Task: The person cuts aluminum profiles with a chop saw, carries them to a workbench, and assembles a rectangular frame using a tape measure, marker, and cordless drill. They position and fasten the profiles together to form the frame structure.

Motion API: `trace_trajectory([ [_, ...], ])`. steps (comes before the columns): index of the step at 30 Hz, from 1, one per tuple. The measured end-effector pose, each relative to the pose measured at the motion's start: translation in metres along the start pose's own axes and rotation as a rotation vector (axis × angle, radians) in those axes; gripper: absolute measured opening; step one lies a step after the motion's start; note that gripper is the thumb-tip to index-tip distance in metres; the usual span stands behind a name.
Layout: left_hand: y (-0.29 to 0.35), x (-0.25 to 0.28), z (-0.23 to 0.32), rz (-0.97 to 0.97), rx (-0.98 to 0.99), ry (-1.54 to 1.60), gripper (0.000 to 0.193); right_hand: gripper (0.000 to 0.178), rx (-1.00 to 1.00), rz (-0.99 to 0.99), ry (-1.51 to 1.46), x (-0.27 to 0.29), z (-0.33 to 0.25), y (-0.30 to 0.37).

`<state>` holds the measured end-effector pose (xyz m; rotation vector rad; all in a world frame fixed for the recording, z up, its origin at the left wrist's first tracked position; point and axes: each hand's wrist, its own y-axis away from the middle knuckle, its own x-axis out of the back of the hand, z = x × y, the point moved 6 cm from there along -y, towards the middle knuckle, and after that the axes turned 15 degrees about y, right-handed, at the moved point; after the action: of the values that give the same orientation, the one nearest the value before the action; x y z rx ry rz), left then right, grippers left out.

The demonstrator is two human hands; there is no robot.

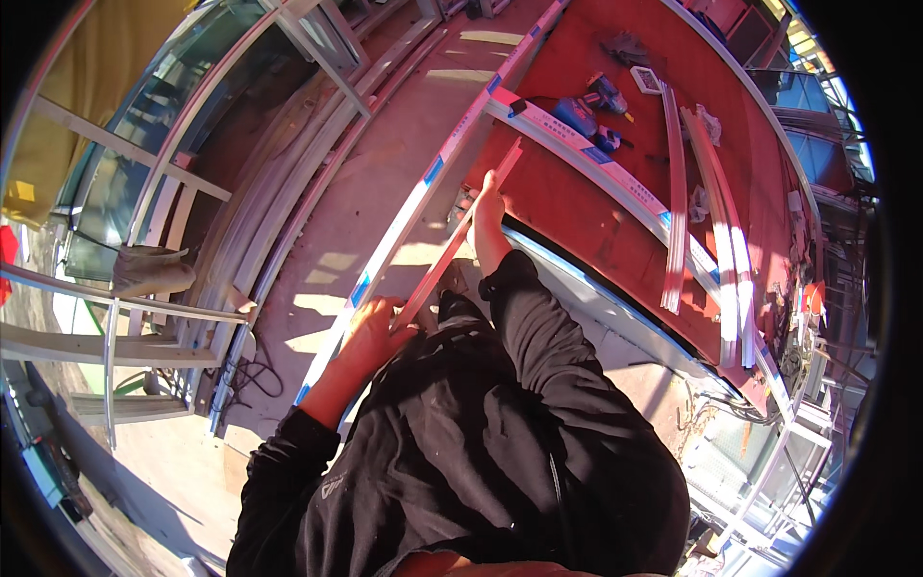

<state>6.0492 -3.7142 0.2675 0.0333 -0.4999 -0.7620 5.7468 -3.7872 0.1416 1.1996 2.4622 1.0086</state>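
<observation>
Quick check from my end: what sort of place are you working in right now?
Likely a window-frame workshop or building site: long white frame profiles lie on a red workbench, a cordless drill sits there, and both hands hold a thin strip.

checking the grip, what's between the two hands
Head view: only the thin strip itself spans from left hand to right hand, both holding it.

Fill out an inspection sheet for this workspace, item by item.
Surface: red workbench, sunlit, partly covered.
Job's things: thin strip held along the long white frame profile.
Clutter: blue power drill, loose white profiles, small white parts.
Grippers: left hand grips the strip's near end; right hand presses further up it.
Cables: dark cable coiled on the floor, left.
Surroundings: stacked window frames to the left, concrete floor.
</observation>
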Motion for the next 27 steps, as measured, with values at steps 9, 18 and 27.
trace_trajectory([
  [9,-0.127,0.010,-0.146,0.068,0.473,0.303,0.081,0.085,0.003,-0.197,-0.123,-0.052,-0.025,-0.048],
  [18,-0.134,0.005,-0.158,0.007,0.719,0.441,0.056,0.077,0.096,-0.011,-0.073,-0.068,-0.013,-0.122],
  [27,-0.123,0.007,-0.176,-0.035,0.738,0.477,0.063,0.073,0.161,0.010,-0.036,-0.064,-0.034,-0.116],
])
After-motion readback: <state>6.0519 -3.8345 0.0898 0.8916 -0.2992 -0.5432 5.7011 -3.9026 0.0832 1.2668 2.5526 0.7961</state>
